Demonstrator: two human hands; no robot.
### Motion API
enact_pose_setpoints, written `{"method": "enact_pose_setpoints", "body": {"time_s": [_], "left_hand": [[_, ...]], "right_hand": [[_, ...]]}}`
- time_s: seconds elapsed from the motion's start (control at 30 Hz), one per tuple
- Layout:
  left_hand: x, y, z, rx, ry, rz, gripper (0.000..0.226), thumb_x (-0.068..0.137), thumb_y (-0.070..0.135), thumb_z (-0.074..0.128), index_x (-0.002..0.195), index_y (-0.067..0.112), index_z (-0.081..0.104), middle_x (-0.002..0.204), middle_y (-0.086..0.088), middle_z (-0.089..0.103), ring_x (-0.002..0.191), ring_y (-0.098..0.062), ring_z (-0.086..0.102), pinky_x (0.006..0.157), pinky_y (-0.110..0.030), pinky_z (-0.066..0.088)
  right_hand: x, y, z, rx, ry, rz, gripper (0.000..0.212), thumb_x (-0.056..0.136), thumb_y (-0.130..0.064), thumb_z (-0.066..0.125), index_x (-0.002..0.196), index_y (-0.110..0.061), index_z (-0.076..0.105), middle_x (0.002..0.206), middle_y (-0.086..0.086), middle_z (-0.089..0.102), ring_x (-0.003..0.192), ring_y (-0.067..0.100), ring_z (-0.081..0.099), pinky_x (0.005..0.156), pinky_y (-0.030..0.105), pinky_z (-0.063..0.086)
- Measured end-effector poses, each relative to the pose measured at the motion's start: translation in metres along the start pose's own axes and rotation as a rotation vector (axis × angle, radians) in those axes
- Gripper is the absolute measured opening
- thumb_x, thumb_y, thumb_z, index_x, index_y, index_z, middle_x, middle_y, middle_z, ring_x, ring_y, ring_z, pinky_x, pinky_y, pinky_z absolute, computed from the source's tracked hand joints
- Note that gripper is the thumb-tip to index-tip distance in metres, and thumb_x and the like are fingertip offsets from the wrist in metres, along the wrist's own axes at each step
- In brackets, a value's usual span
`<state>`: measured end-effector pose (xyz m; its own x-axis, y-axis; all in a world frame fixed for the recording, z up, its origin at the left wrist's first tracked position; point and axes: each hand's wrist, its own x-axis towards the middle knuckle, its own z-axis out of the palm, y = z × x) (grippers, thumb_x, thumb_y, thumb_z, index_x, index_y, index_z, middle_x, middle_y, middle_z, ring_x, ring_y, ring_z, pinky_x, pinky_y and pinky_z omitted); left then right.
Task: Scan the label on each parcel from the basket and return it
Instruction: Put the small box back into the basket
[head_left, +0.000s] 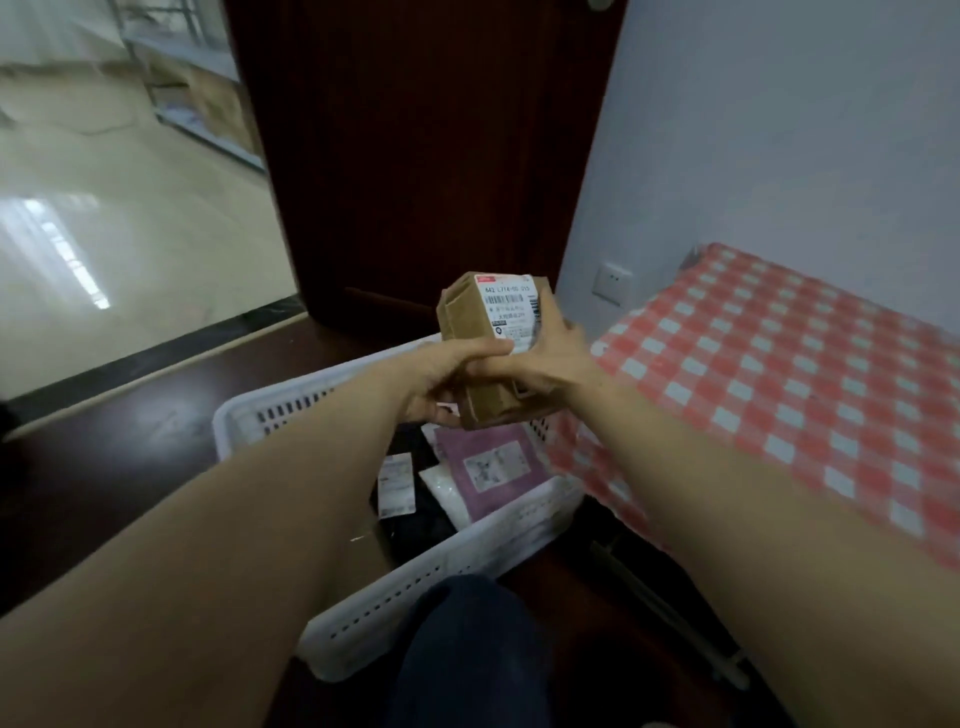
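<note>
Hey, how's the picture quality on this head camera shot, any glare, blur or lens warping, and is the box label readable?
Head view: dim indoor light; bright glare streaks the pale floor at left; the wide lens stretches the forearms toward the bottom edge; the label on the cardboard parcel is fairly sharp, barcode visible, small print illegible; parcels in the basket look softer.

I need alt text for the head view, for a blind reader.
The left hand and right hand hold a brown parcel, its white label facing the camera, above a white basket of other parcels. A red checked cloth lies to the right, a dark door behind.
</note>
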<state>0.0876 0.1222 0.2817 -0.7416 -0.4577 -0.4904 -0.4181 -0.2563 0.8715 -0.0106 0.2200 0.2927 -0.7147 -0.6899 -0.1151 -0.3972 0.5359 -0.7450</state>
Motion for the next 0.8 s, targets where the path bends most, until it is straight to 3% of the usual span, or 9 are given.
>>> {"method": "enact_pose_setpoints", "body": {"time_s": [0.1, 0.17, 0.27, 0.4, 0.47, 0.53, 0.6, 0.7, 0.8], "left_hand": [[0.016, -0.024, -0.036, 0.056, 0.053, -0.08, 0.057, 0.074, 0.048, 0.071, 0.123, 0.025, 0.055, 0.119, -0.001, 0.065, 0.116, -0.023, 0.057, 0.105, -0.053, 0.037], [0.03, -0.042, -0.057, 0.056, 0.068, -0.144, 0.07, 0.07, 0.059, 0.068, 0.128, 0.025, 0.052, 0.128, -0.001, 0.06, 0.12, -0.024, 0.052, 0.108, -0.055, 0.028], [0.056, -0.07, -0.084, -0.051, 0.197, -0.242, 0.07, 0.073, 0.067, 0.059, 0.123, 0.018, 0.049, 0.126, -0.004, 0.054, 0.11, -0.022, 0.052, 0.087, -0.038, 0.044], [0.09, -0.112, -0.112, -0.098, 0.417, -0.288, 0.038, 0.088, 0.052, 0.051, 0.09, 0.014, 0.052, 0.094, -0.003, 0.054, 0.079, -0.016, 0.049, 0.055, -0.026, 0.032], [0.107, -0.136, -0.126, -0.098, 0.51, -0.319, 0.037, 0.09, 0.046, 0.053, 0.101, 0.011, 0.056, 0.102, -0.005, 0.056, 0.079, -0.017, 0.052, 0.062, -0.027, 0.036], [0.119, -0.156, -0.138, -0.063, 0.565, -0.374, 0.056, 0.089, 0.046, 0.056, 0.129, 0.007, 0.05, 0.122, -0.012, 0.055, 0.105, -0.027, 0.056, 0.075, -0.031, 0.037], [0.131, -0.174, -0.148, -0.026, 0.597, -0.421, 0.067, 0.087, 0.047, 0.058, 0.137, 0.004, 0.044, 0.132, -0.016, 0.053, 0.118, -0.033, 0.053, 0.081, -0.033, 0.04], [0.149, -0.199, -0.163, -0.008, 0.607, -0.446, 0.069, 0.085, 0.042, 0.062, 0.137, 0.002, 0.045, 0.133, -0.017, 0.053, 0.121, -0.035, 0.053, 0.098, -0.038, 0.046], [0.161, -0.211, -0.169, 0.06, 0.596, -0.452, 0.05, 0.093, 0.029, 0.056, 0.134, 0.001, 0.048, 0.108, -0.009, 0.055, 0.117, -0.029, 0.054, 0.084, -0.024, 0.04]], "right_hand": [[0.027, 0.007, 0.044, 0.02, -0.115, 0.013, 0.124, 0.06, -0.044, 0.084, 0.149, -0.044, -0.003, 0.145, 0.02, 0.021, 0.132, 0.038, 0.033, 0.106, 0.045, 0.038], [0.042, 0.016, 0.074, 0.036, -0.194, 0.037, 0.123, 0.063, -0.038, 0.085, 0.149, -0.047, -0.003, 0.148, 0.017, 0.016, 0.131, 0.036, 0.034, 0.097, 0.039, 0.044], [0.066, 0.035, 0.118, -0.014, -0.274, 0.119, 0.127, 0.055, -0.045, 0.086, 0.145, -0.055, -0.004, 0.151, 0.017, 0.009, 0.137, 0.039, 0.026, 0.11, 0.046, 0.037], [0.093, 0.067, 0.169, -0.089, -0.348, 0.21, 0.125, 0.057, -0.046, 0.085, 0.144, -0.056, -0.003, 0.15, 0.02, 0.013, 0.139, 0.042, 0.017, 0.115, 0.049, 0.027], [0.102, 0.082, 0.191, -0.15, -0.38, 0.238, 0.125, 0.059, -0.043, 0.086, 0.145, -0.054, -0.003, 0.148, 0.023, 0.012, 0.139, 0.044, 0.015, 0.113, 0.049, 0.026], [0.108, 0.097, 0.214, -0.217, -0.418, 0.285, 0.131, 0.059, -0.039, 0.088, 0.146, -0.052, -0.01, 0.152, 0.022, 0.005, 0.142, 0.045, 0.012, 0.113, 0.051, 0.026], [0.114, 0.112, 0.237, -0.3, -0.465, 0.333, 0.14, 0.056, -0.038, 0.089, 0.144, -0.051, -0.019, 0.153, 0.023, 0.003, 0.142, 0.046, 0.015, 0.112, 0.054, 0.029], [0.12, 0.129, 0.263, -0.435, -0.544, 0.399, 0.146, 0.053, -0.041, 0.09, 0.141, -0.049, -0.027, 0.151, 0.025, 0.005, 0.138, 0.046, 0.022, 0.108, 0.056, 0.031], [0.125, 0.143, 0.286, -0.577, -0.618, 0.418, 0.145, 0.054, -0.044, 0.089, 0.141, -0.048, -0.027, 0.151, 0.024, 0.004, 0.137, 0.044, 0.024, 0.108, 0.054, 0.032]]}}
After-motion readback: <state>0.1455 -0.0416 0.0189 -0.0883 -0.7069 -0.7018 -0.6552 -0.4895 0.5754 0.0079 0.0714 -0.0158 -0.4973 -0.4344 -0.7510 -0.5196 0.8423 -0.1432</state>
